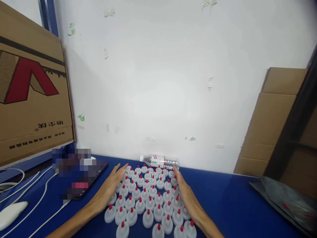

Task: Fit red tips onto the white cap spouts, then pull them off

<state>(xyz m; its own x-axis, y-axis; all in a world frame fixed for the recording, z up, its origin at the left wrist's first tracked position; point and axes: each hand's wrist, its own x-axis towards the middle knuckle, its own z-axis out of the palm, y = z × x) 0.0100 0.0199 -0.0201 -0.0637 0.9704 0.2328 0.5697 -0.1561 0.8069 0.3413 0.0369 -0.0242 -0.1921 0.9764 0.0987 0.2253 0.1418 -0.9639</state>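
Several small translucent white squeeze bottles with red caps (pixel 150 203) stand upright in a close cluster on the blue tabletop (pixel 215 195). Along the cluster's left side lies my left hand (pixel 114 181), fingers stretched forward, its palm side against or very near the outer bottles. My right hand (pixel 185 191) flanks the right side in the same way, fingers extended. Neither hand grips anything. Some outer bottles are partly hidden by the hands. Just beyond the cluster, a clear water bottle (pixel 170 162) with a red and white label lies on its side by the wall.
A phone or tablet (pixel 92 181) with white cables rests at the left, partly pixelated. Nearby is a white mouse-like device (pixel 12 214). A large cardboard box (pixel 34 112) stands far left. Flattened cardboard (pixel 272 122) leans at the right, above a grey plastic bag (pixel 284 201).
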